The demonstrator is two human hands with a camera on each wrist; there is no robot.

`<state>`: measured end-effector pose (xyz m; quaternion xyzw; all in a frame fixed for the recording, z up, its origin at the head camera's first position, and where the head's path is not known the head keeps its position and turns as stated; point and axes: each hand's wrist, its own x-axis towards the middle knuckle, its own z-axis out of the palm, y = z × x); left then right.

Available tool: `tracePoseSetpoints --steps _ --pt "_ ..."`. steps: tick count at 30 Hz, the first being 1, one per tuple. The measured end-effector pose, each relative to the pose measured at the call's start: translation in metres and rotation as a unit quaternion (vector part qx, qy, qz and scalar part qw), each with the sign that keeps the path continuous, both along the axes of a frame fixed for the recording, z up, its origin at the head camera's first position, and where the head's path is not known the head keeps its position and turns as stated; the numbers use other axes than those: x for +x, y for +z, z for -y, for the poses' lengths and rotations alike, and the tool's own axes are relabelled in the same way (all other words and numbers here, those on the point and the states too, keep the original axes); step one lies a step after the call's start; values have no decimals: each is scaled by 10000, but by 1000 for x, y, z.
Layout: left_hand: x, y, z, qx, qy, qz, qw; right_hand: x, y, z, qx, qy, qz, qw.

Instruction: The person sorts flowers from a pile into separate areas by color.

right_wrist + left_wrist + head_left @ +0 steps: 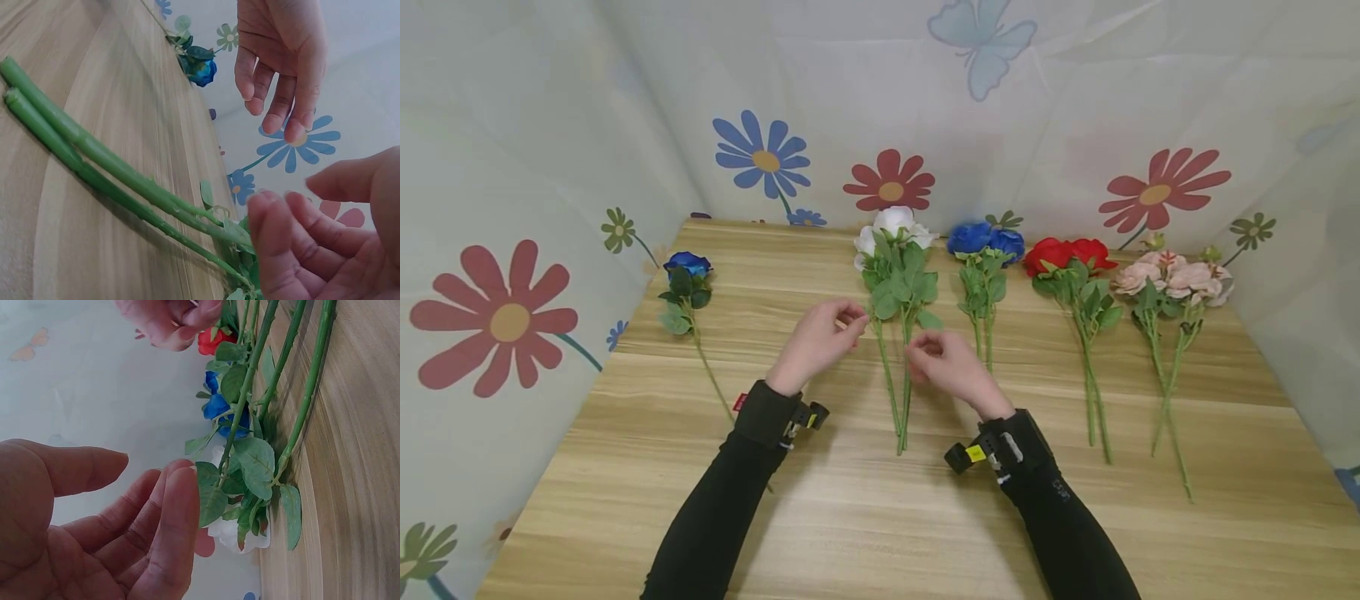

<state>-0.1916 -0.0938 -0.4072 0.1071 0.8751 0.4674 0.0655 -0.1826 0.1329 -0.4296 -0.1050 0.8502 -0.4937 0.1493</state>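
Note:
A bunch of white roses (895, 223) with green leaves lies on the wooden table between my hands, its stems (904, 392) pointing toward me. To the left of these stems hovers my left hand (822, 337), its fingertips close to the leaves. My right hand (951, 367) is just right of the stems; whether it touches them is unclear in the head view. In the left wrist view the thumb and bent fingers (178, 519) are apart with nothing between them. The right wrist view likewise shows a gap between thumb and loosely curled fingers (275, 237).
Blue roses (985, 240), red roses (1070, 254) and pink flowers (1180, 279) lie in a row to the right. A single blue rose (688, 267) lies at the left, its stem partly under my left forearm. A flower-printed curtain (835, 75) borders the table (865, 533).

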Motion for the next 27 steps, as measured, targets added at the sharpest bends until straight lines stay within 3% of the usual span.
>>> tracePoseSetpoints --steps 9,14,21,27 --pt "9 0 4 -537 353 -293 9975 1 -1 7 -1221 -504 234 9910" --pt "16 -1 13 -919 664 -271 9932 5 2 13 -1569 -745 221 9845" --pt "30 -5 39 -1698 1049 -379 9791 10 6 28 -1848 -556 244 9809" --pt "42 -9 70 -2446 1265 -276 9609 15 8 42 -1935 -376 579 9787"
